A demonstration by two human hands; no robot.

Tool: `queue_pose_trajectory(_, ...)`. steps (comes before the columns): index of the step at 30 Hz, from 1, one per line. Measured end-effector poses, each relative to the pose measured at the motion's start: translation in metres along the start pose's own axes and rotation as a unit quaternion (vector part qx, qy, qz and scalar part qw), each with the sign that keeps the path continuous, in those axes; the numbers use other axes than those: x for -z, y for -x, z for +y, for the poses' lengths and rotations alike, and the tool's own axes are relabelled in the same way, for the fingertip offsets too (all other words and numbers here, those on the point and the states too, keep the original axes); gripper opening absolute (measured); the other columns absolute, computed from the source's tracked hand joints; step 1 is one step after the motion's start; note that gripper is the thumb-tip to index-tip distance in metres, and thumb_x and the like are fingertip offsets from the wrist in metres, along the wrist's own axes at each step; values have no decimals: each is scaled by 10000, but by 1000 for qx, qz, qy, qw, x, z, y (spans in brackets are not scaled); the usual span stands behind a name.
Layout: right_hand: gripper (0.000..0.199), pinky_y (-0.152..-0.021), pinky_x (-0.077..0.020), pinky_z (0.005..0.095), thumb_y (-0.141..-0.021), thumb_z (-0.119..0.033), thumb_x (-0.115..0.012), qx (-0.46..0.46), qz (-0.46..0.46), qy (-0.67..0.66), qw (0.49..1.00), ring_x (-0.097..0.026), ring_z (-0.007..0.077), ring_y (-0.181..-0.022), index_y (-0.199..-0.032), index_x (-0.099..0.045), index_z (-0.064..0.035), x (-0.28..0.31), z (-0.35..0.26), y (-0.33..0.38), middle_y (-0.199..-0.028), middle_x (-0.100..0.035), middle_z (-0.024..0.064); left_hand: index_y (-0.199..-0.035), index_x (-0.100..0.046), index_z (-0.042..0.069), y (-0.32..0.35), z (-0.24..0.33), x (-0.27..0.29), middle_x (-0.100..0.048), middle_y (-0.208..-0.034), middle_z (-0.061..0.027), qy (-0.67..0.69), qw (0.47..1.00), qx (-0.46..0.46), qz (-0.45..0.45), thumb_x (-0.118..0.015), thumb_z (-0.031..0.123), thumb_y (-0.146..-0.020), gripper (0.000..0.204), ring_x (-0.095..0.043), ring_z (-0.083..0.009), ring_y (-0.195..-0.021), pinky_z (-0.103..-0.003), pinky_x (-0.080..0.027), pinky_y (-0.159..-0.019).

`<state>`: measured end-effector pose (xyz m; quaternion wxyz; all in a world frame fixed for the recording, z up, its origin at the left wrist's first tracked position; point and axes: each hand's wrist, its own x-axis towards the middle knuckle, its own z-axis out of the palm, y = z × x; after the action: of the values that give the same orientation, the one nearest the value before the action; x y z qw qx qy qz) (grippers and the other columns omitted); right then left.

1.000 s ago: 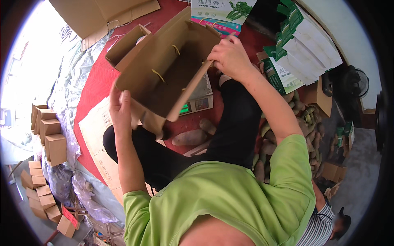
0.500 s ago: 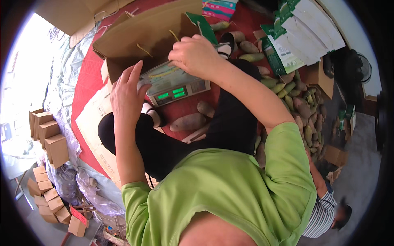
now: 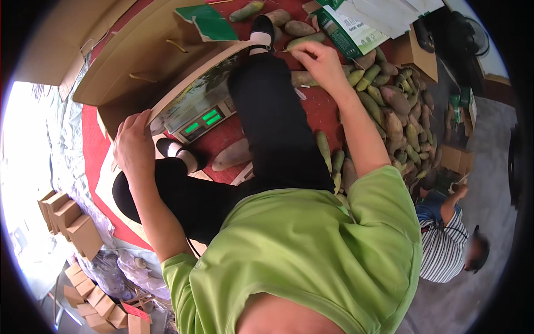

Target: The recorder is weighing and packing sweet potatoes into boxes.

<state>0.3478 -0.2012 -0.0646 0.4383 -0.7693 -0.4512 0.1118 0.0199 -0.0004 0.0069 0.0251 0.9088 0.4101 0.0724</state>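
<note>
My left hand (image 3: 135, 146) has its fingers curled over the near left edge of an open brown cardboard box (image 3: 119, 72). The box has cord loops inside and a green flap (image 3: 208, 23). A scale (image 3: 203, 123) with lit green digits shows beside the box's near wall. My right hand (image 3: 322, 64) is raised right of my knee with thumb and forefinger drawn together. Its fingertips are close to the thin tail of a green radish-like root (image 3: 307, 40). Whether anything is between them I cannot make out.
Many green and reddish-brown roots (image 3: 395, 125) are heaped on the right. Green and white cartons (image 3: 356, 33) lie at the far right. Small brown boxes (image 3: 83, 236) stand at the left. A co-worker in a striped shirt (image 3: 444, 253) is at the lower right.
My right hand has left the box and moved right towards the roots. My left hand has shifted left and closed over the box edge. The box and scale appear further left and tilted.
</note>
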Motion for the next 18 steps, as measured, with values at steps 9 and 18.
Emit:
queue_pose_trajectory(9, 283, -781, -524, 410, -776, -265, -693, -212, -211, 43, 953, -659, 314, -945, -969, -690, -57, -86, 151, 134, -991, -680, 143, -1067, -701, 158, 8, -5, -9, -672, -1038, -6, -31, 999, -5, 29, -583, 65, -832, 280, -627, -229, -987, -369, -515, -806)
queue_pose_trajectory(18, 677, -936, -481, 465, -718, -315, -751, -274, -347, 180, 879, -551, 391, -1106, -1314, -491, -125, -157, 146, 168, -1282, -499, 187, -1070, -702, 141, 12, -1, -12, -671, -1035, -12, -33, 999, 2, 35, -612, -23, -745, 375, -627, -239, -979, -367, -515, -832)
